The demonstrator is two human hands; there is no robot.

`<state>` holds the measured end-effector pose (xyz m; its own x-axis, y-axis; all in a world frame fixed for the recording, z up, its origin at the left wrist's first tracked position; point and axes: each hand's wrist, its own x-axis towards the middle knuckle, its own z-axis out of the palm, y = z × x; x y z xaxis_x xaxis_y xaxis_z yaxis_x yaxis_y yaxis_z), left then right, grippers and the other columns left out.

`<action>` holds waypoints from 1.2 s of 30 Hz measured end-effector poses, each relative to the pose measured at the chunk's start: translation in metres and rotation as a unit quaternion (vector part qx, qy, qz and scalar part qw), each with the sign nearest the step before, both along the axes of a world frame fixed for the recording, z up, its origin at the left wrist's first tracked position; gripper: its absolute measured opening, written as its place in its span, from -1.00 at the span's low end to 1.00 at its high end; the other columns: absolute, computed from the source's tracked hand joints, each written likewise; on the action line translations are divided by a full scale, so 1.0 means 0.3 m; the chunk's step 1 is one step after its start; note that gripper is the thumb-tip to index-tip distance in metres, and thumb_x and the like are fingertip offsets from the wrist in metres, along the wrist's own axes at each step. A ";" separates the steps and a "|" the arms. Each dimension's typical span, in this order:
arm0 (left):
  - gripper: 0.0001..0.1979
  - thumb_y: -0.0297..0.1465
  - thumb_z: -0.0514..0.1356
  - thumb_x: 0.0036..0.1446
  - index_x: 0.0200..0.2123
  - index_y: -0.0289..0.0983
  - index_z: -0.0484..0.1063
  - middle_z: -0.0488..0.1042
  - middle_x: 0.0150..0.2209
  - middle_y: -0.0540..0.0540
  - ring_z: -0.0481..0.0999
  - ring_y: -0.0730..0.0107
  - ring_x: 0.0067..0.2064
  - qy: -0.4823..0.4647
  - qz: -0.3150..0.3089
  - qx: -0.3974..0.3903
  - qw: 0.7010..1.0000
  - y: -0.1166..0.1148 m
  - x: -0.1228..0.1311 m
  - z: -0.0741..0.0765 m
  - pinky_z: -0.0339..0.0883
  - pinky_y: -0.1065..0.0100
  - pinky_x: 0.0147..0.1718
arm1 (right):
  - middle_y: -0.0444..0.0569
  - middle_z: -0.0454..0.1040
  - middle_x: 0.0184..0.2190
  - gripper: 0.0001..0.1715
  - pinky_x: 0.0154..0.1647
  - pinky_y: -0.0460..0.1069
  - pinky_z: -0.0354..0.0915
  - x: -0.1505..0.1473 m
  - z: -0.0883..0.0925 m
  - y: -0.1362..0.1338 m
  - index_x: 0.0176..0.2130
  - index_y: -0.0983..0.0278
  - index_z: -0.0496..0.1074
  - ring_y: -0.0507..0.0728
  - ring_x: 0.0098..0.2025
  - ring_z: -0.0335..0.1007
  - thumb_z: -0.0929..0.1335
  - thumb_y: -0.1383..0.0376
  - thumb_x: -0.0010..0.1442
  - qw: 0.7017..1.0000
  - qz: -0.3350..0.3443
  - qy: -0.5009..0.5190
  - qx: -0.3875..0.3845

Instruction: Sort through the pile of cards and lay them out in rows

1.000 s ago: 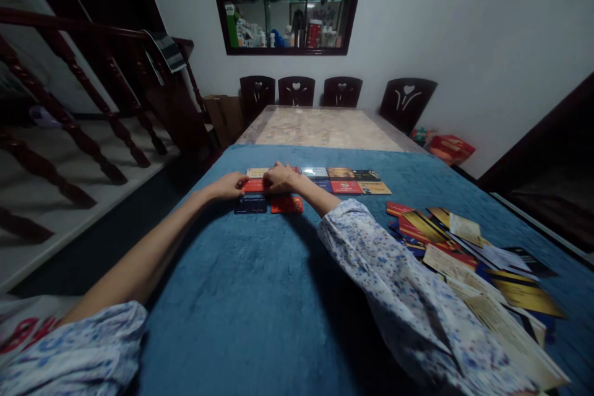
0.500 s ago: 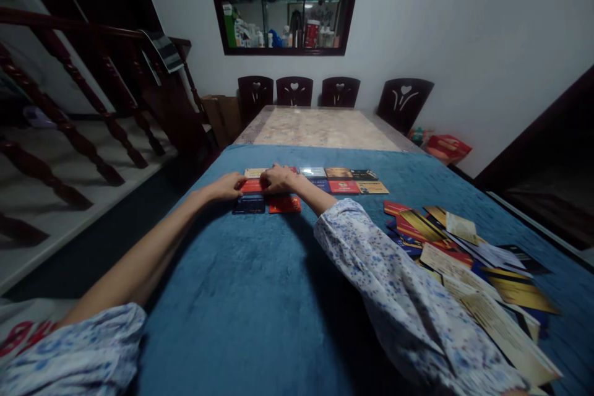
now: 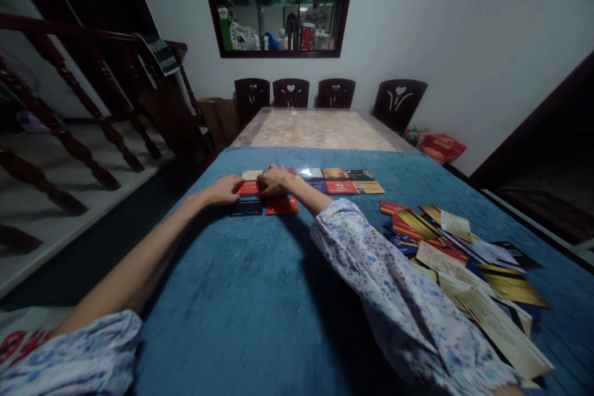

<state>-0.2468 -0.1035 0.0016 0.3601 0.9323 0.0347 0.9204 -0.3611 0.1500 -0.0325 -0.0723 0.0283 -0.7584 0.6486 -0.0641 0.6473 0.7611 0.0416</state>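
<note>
"Where's the red-orange card (image 3: 249, 187)?"
"On the blue-covered surface (image 3: 223, 297), in the middle row, between the left hand (image 3: 226, 189) and right hand (image 3: 276, 180)."
"Their grip?"
"Both curl at its ends; whether closed, one can't tell."

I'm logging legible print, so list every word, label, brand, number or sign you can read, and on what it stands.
No text reads clearly.
Laid-out cards: print too small.
Piled cards: print too small or blurred.
White cloth, lower left: red lettering, blurred and cut off.
Red container: any label too small.
</note>
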 end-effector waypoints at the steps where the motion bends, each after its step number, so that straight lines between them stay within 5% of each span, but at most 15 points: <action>1: -0.49 -0.29 0.15 -0.10 -0.04 -0.26 0.54 0.50 -0.23 -0.13 0.50 0.14 -0.20 0.004 0.003 -0.001 1.000 0.002 -0.003 -0.001 0.40 0.25 -0.15 | 0.20 0.49 0.15 -0.51 0.11 0.25 0.27 0.000 0.000 0.002 0.06 0.27 0.52 0.40 0.22 0.22 0.38 0.09 0.22 1.000 0.001 -0.002 0.002; 7: -0.40 -0.31 0.14 -0.06 0.11 -0.31 0.49 0.51 -0.13 -0.18 0.51 0.14 -0.14 -0.008 0.038 0.039 0.999 -0.005 0.000 0.005 0.40 0.26 -0.09 | 0.20 0.48 0.13 -0.52 0.09 0.23 0.26 0.022 0.005 0.004 0.08 0.26 0.50 0.39 0.21 0.22 0.33 0.11 0.26 0.999 0.006 0.031 0.024; 13: -0.56 -0.26 0.04 0.15 -0.04 -0.33 0.55 0.50 -0.15 -0.20 0.49 0.19 -0.14 -0.065 0.009 0.140 0.988 -0.046 0.050 0.021 0.38 0.24 -0.05 | 0.19 0.49 0.10 -0.59 0.09 0.24 0.24 0.063 0.016 -0.025 0.06 0.25 0.50 0.38 0.19 0.23 0.30 0.16 0.30 0.997 0.015 0.052 0.051; 21: -0.72 -0.36 0.02 0.26 -0.33 -0.28 0.51 0.46 -0.32 -0.15 0.44 0.26 -0.26 -0.069 -0.054 0.189 0.978 -0.081 0.171 0.020 0.36 0.26 -0.17 | 0.12 0.53 0.06 -0.68 0.02 0.12 0.25 0.140 0.020 -0.095 -0.01 0.25 0.48 0.28 0.11 0.37 0.23 0.30 0.36 0.993 -0.005 0.071 0.093; 36: -0.79 -0.51 0.05 0.20 -0.29 -0.31 0.50 0.47 -0.32 -0.15 0.45 0.26 -0.28 -0.066 -0.162 0.211 0.962 -0.115 0.419 -0.029 0.37 0.27 -0.24 | 0.14 0.59 -0.05 -0.70 -0.11 0.04 0.26 0.384 -0.019 -0.215 -0.02 0.28 0.51 0.23 -0.08 0.49 0.26 0.30 0.36 0.992 -0.063 0.084 0.072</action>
